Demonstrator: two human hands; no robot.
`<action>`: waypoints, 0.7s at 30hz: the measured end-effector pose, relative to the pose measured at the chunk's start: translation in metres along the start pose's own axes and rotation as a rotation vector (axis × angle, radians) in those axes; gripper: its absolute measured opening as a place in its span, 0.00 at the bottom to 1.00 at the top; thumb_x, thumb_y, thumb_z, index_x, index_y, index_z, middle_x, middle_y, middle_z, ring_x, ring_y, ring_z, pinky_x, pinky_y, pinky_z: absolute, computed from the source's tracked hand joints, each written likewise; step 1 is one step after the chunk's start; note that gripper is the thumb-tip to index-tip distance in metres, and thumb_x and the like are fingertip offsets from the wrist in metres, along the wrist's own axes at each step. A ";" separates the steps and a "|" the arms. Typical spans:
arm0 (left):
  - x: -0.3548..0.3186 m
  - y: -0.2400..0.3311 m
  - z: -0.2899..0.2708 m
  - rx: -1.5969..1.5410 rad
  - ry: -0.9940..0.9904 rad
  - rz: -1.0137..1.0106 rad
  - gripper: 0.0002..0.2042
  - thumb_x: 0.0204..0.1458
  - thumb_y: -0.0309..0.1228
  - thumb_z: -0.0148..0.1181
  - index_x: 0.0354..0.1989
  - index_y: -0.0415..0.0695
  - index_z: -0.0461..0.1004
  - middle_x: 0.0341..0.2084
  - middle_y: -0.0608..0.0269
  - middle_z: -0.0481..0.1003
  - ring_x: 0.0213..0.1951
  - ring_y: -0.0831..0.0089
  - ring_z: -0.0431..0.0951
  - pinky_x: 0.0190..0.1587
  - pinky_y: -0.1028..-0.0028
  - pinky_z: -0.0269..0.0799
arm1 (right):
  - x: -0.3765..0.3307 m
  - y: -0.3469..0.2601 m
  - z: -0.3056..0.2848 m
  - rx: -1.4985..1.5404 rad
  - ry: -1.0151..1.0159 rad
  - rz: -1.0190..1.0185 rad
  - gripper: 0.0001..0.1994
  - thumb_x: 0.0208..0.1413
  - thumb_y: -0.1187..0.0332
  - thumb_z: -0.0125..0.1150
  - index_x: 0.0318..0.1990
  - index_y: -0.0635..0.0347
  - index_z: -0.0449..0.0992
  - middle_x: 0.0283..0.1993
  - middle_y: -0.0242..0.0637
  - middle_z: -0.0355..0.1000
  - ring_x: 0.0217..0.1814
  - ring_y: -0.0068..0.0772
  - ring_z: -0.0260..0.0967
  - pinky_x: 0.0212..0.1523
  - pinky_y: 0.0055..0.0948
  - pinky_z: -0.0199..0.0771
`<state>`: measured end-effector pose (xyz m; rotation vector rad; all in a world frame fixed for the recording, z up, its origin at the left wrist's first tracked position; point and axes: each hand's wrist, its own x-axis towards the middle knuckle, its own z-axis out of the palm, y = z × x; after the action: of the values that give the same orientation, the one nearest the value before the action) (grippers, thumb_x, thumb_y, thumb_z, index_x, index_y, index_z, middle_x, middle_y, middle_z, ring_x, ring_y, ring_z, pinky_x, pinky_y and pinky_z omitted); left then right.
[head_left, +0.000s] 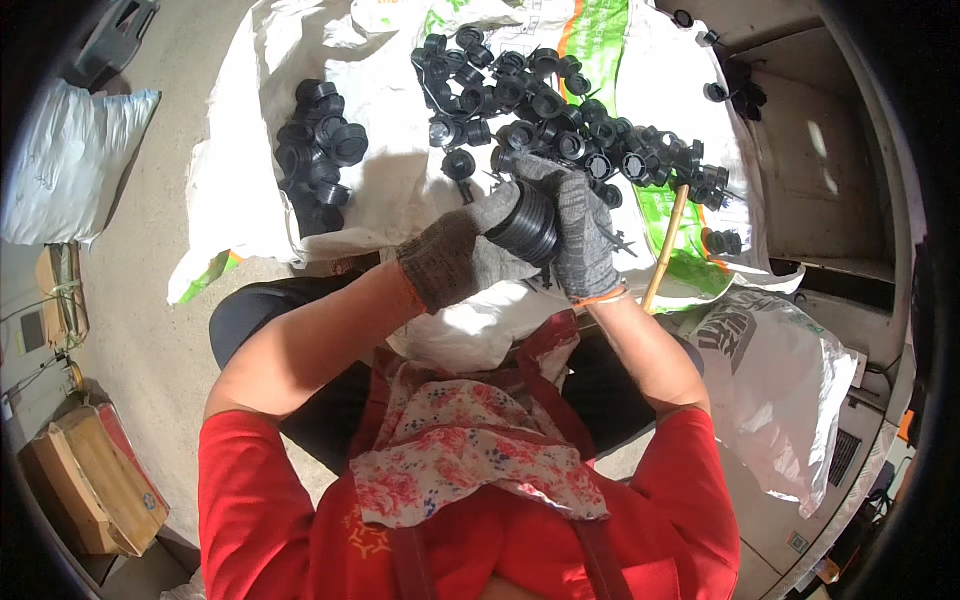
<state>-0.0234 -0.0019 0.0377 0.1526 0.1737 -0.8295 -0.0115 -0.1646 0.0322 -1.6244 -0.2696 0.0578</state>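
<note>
I'm getting hard, bright light from a source outside my view, and it burns much of the white sheeting (238, 150) to near-blank patches — folds barely register there. A shadow greys the sheeting between the two groups of black plastic parts (511, 92), whose dark tones merge so that I lose fine edges. Glare bleaches the left glove (470, 248), while the ringed black piece (527, 226) shows only thin highlights. Bright streaks cross the dim panel (800, 165) at right. My fisheye bends the outer edges into black — the middle looks reasonably sharp.
</note>
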 end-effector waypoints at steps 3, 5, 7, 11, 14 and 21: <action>0.003 0.014 -0.008 1.123 0.160 0.287 0.21 0.44 0.33 0.65 0.44 0.37 0.67 0.39 0.55 0.72 0.43 0.65 0.73 0.46 0.69 0.72 | 0.011 0.009 0.014 0.295 0.176 0.302 0.16 0.63 0.64 0.47 0.51 0.65 0.70 0.48 0.39 0.70 0.48 0.27 0.66 0.50 0.26 0.68; -0.009 0.012 0.011 1.632 0.310 0.447 0.20 0.38 0.34 0.68 0.38 0.36 0.70 0.36 0.55 0.72 0.36 0.64 0.73 0.41 0.67 0.72 | 0.014 0.036 0.013 -0.004 0.178 0.301 0.14 0.55 0.78 0.50 0.50 0.65 0.70 0.45 0.38 0.71 0.44 0.26 0.67 0.48 0.23 0.68; -0.008 0.016 0.002 1.981 0.185 0.731 0.19 0.37 0.34 0.67 0.36 0.37 0.70 0.35 0.55 0.70 0.34 0.59 0.72 0.39 0.62 0.70 | 0.022 0.029 0.022 -0.255 0.020 0.216 0.14 0.54 0.79 0.50 0.48 0.65 0.72 0.42 0.38 0.72 0.42 0.25 0.68 0.47 0.23 0.69; -0.030 0.052 -0.002 2.444 0.528 1.218 0.17 0.40 0.31 0.65 0.38 0.39 0.70 0.35 0.54 0.69 0.33 0.59 0.72 0.37 0.62 0.71 | 0.048 0.104 0.006 -0.611 0.074 0.042 0.16 0.49 0.82 0.48 0.46 0.64 0.74 0.41 0.43 0.75 0.45 0.40 0.73 0.48 0.26 0.70; -0.046 0.082 0.010 2.133 0.756 1.222 0.19 0.43 0.29 0.65 0.45 0.40 0.68 0.39 0.55 0.71 0.38 0.65 0.75 0.39 0.69 0.75 | 0.071 0.095 0.002 -0.906 -0.330 0.375 0.28 0.39 0.67 0.67 0.51 0.64 0.67 0.46 0.47 0.72 0.50 0.44 0.69 0.52 0.35 0.67; -0.048 0.093 -0.011 1.833 0.870 1.013 0.28 0.37 0.38 0.71 0.46 0.37 0.68 0.43 0.47 0.70 0.48 0.55 0.70 0.51 0.61 0.67 | 0.121 0.219 0.049 -1.005 -0.090 0.173 0.26 0.43 0.52 0.66 0.47 0.60 0.72 0.40 0.44 0.74 0.46 0.43 0.71 0.52 0.36 0.68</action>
<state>0.0132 0.0969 0.0435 2.1392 0.0668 0.3977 0.1266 -0.1016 -0.1731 -2.6482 -0.2367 0.1430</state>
